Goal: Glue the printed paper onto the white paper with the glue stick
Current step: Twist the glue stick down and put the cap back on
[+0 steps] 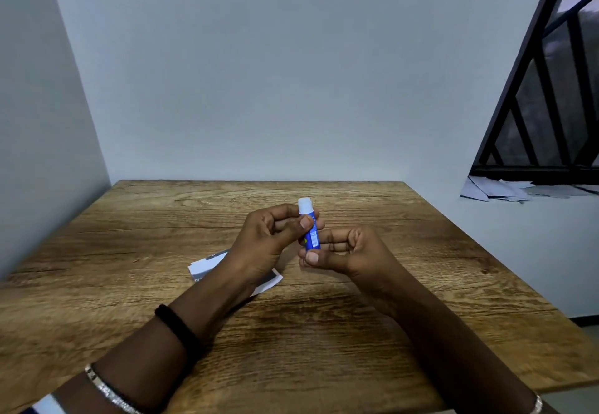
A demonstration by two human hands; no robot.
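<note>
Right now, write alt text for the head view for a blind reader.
A left hand and a right hand hold a blue white-topped glue stick nearly upright over a brown wooden table. A grey-and-white printed paper lies flat beneath the left wrist.

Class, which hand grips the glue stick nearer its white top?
The left hand, just under the white top of the glue stick; the right hand pinches its bottom end.

Plain room, maybe home: wooden table point(324, 332) in bare-walled corner, barred window point(557, 105) (loose papers point(505, 190) at its foot).
</note>
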